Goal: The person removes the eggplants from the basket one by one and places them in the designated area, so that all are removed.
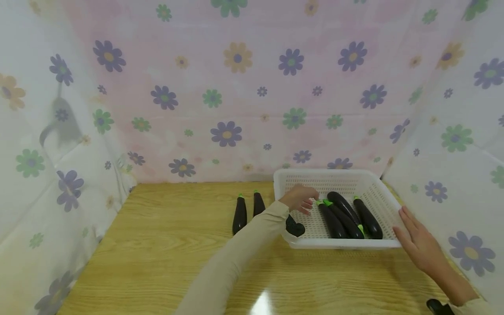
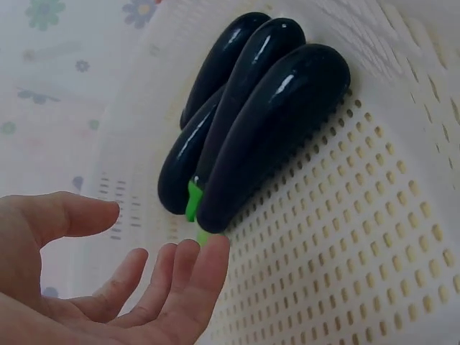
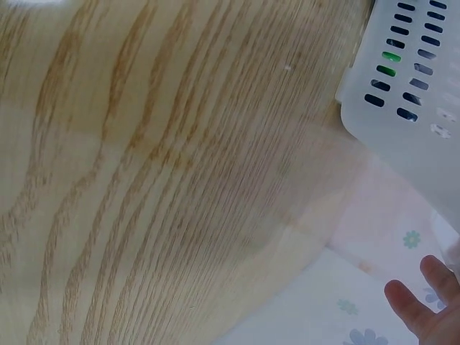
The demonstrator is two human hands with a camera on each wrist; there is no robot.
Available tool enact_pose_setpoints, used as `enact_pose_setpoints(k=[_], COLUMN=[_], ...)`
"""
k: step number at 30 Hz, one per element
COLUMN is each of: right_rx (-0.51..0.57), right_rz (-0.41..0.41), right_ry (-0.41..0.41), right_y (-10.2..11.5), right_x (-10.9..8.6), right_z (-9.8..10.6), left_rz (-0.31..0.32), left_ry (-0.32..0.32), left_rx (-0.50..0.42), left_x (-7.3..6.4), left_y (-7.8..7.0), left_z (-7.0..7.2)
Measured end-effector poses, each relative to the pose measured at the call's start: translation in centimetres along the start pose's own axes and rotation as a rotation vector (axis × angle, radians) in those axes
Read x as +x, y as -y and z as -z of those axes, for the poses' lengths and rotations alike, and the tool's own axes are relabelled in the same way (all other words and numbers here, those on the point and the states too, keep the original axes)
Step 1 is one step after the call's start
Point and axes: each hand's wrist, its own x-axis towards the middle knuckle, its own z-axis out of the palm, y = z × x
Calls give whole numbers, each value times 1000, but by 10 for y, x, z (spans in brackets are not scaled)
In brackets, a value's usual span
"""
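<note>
My left hand [image 1: 301,199] hangs over the inside of a white plastic basket [image 1: 334,243], near the stem ends of several dark purple eggplants [image 1: 334,221]. In the left wrist view its fingers [image 2: 208,280] are loosely bent and spread from the thumb, with nothing held between them. The fingertips come close to the nearest eggplant [image 2: 280,129]; I cannot tell if they touch it. My right hand [image 1: 421,245] rests at the basket's right rim with straight fingers, seen only partly in the right wrist view.
Left of the basket, one eggplant [image 1: 239,214] lies on the wooden table [image 1: 157,245]. Another eggplant [image 1: 258,203] beside it is partly hidden by my left sleeve [image 1: 236,262]. Flower-patterned cloth [image 1: 244,100] hangs at the back and both sides.
</note>
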Motion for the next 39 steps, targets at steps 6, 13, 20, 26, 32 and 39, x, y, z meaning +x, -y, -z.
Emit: enact_pose_setpoints(k=[6, 13, 20, 26, 32, 39], right_rx=[-7, 6, -46, -90, -96, -92], right_rz=[11, -10, -2, -53, -41, -37], right_ry=[-27, -27, -68, -51, -81, -106], right_y=[0, 3, 5, 3, 1, 5], right_x=[-1, -1, 0, -5, -4, 1], right_z=[-2, -6, -8, -1, 2, -8], left_rz=[90, 159, 241, 268, 317, 385], left_ry=[9, 63, 78, 101, 102, 144], left_rx=[-110, -136, -162, -168, -145, -181], left_x=[14, 17, 24, 32, 42, 42], left_y=[10, 19, 18, 20, 23, 19], left_z=[-17, -23, -36, -57, -72, -64])
